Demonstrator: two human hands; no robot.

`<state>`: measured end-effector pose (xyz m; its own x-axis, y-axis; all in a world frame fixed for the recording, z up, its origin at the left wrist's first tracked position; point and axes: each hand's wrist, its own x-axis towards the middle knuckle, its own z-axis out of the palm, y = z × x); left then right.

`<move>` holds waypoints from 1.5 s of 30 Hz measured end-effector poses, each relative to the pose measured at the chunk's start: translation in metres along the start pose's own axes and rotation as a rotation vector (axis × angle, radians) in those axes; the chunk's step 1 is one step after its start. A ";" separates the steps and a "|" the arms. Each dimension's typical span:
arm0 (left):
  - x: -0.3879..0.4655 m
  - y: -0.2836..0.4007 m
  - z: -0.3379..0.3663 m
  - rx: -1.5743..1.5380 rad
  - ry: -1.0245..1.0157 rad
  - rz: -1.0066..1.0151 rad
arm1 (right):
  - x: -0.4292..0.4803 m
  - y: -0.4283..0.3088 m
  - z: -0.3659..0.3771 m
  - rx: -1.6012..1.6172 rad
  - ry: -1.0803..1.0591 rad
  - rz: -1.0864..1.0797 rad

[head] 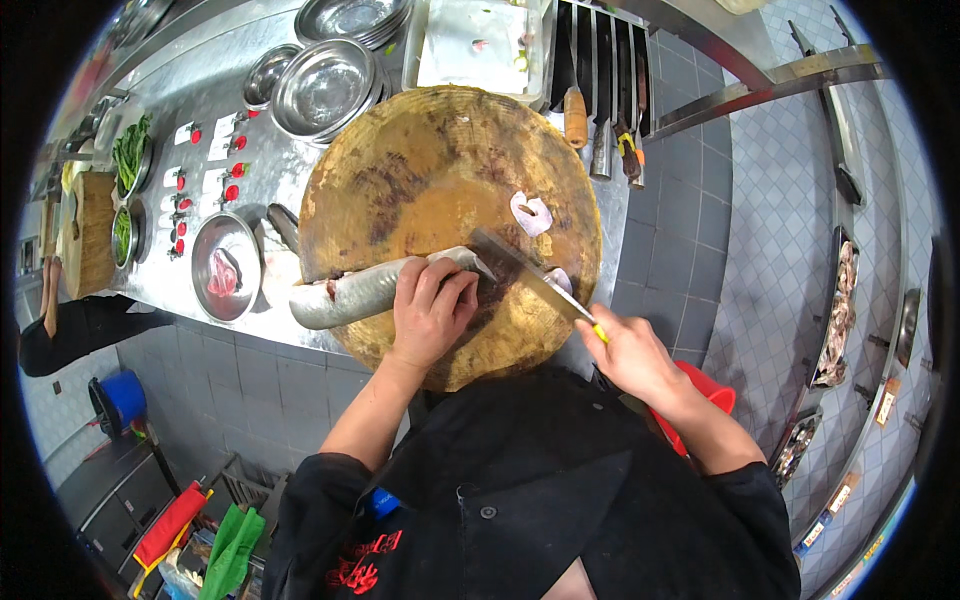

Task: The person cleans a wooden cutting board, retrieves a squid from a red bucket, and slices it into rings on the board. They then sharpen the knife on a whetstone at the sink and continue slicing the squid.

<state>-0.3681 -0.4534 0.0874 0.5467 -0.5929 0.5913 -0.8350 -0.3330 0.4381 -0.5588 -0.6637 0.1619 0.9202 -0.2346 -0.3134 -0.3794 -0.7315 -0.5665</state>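
Note:
A long silvery fish body point(364, 294) lies across the near part of a round wooden chopping block point(420, 157). My left hand point(436, 311) presses on it near its right end, fingers bent over the top. My right hand point(630, 349) grips the handle of a knife point(532, 277), its blade slanting up and left just right of the fish's end. A pale cut slice point(531, 214) rests on the block beyond the blade; another pale piece point(559, 280) is partly hidden by the knife. A dark piece point(283, 225) lies at the block's left edge.
Left of the block, a steel bowl point(225, 266) holds pinkish meat. Stacked steel bowls point(324, 88) and a white plastic tray point(411, 56) stand behind. A knife rack point(604, 67) is at the back right. A red bucket point(705, 397) stands below my right forearm. Another person's arms point(51, 296) show far left.

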 end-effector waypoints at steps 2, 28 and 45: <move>-0.002 -0.003 -0.002 -0.022 -0.022 0.001 | -0.006 0.001 -0.004 0.048 0.150 0.003; 0.001 -0.006 -0.001 -0.068 -0.112 0.018 | 0.043 -0.081 -0.012 0.050 -0.044 -0.101; -0.003 0.000 -0.010 0.090 -0.043 0.033 | 0.010 -0.019 0.008 -0.036 -0.072 0.106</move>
<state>-0.3694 -0.4446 0.0926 0.5170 -0.6349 0.5741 -0.8559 -0.3760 0.3550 -0.5432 -0.6470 0.1639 0.8653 -0.2666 -0.4245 -0.4694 -0.7280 -0.4996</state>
